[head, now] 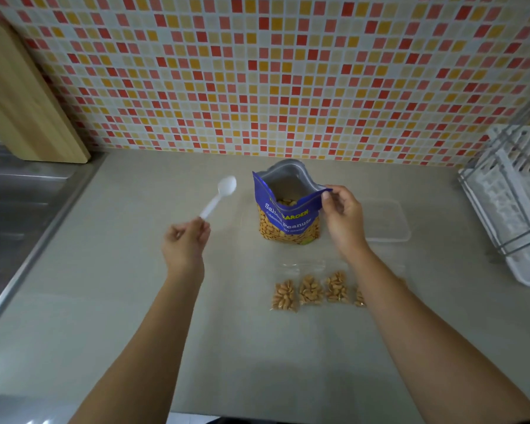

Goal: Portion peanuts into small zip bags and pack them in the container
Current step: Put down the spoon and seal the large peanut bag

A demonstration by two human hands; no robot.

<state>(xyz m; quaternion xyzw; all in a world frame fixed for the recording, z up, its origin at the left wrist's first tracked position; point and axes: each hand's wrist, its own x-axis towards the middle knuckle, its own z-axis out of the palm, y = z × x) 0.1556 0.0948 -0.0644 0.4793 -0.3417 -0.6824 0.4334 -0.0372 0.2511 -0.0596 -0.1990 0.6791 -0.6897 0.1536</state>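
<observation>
The left hand [185,240] is closed around the handle of a white plastic spoon [219,195], whose bowl points up and away from the hand and looks empty. The right hand [343,218] pinches the near right corner of the mouth of the blue peanut bag [288,209], thumb and fingers narrow on the edge. The bag stands upright on the grey bench [135,301] between the two hands, its mouth open, with peanuts visible deep inside and through the clear lower panel. Just beyond the right hand, to its right, lies a clear plastic container [386,221], flat on the bench. Below the right wrist, a row of small zip bags [311,290] filled with peanuts lies on the bench; three show fully and a fourth is partly hidden by the right forearm. Far to the left of the left hand is a steel sink [19,209], with a wooden board [22,102] leaning against the tiled wall. A white dish rack [514,203] stands well to the right of the right hand.
</observation>
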